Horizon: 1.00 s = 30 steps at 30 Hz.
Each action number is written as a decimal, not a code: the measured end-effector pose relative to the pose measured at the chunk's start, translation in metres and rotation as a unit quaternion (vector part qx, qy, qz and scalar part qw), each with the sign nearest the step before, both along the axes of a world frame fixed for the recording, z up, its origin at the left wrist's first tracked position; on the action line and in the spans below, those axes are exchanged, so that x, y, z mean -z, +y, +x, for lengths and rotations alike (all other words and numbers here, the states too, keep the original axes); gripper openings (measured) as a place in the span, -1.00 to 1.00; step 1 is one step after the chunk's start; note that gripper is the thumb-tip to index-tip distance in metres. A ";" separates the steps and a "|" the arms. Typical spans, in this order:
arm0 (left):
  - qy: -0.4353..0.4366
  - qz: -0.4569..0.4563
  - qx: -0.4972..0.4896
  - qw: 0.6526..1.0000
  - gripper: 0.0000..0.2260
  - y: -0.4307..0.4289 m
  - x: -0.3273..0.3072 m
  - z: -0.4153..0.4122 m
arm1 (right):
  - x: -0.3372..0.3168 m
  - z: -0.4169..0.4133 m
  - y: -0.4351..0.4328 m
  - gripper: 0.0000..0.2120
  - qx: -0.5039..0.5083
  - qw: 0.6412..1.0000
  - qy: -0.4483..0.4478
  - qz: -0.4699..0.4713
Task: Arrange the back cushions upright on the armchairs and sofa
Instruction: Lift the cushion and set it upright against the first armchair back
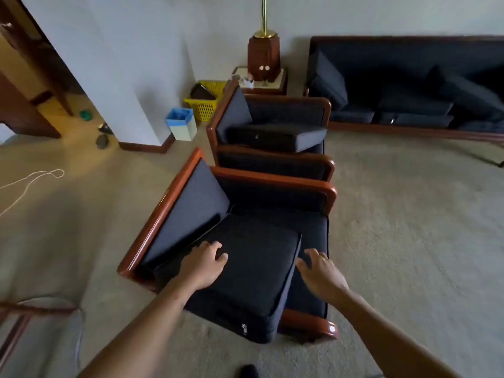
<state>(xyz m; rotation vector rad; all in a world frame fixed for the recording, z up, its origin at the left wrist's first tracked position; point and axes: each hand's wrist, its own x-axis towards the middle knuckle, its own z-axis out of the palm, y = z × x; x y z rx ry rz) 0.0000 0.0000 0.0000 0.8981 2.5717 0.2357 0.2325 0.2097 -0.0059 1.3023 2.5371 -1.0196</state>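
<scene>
left hand [203, 264]: palm down, fingers curled | right hand [319, 270]: fingers spread

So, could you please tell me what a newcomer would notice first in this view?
Probably the two hands, left hand flat on the dark cushion lying askew on the near armchair, right hand hovering at its edge. Beyond stands a second armchair, and the dark sofa lines the far wall beside a yellow basket.

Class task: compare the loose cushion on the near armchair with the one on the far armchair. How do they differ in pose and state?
The near armchair's cushion lies skewed, overhanging the seat's front, left hand resting on it. The far armchair's cushion lies flat within its frame, untouched. Both are dark fabric and not yet upright.
</scene>
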 end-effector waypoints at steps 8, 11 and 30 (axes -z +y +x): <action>0.038 -0.150 -0.080 0.985 -0.46 -0.063 0.079 -0.045 | 0.084 -0.032 -0.073 -0.46 0.166 0.967 -0.052 -0.188; 0.049 -0.104 -0.142 0.983 -0.47 -0.081 0.098 -0.058 | 0.100 -0.034 -0.097 -0.41 0.251 0.930 -0.054 -0.263; 0.064 0.273 -0.298 0.912 -0.82 -0.030 0.037 -0.053 | 0.025 -0.043 -0.069 -0.56 0.451 0.849 0.184 -0.204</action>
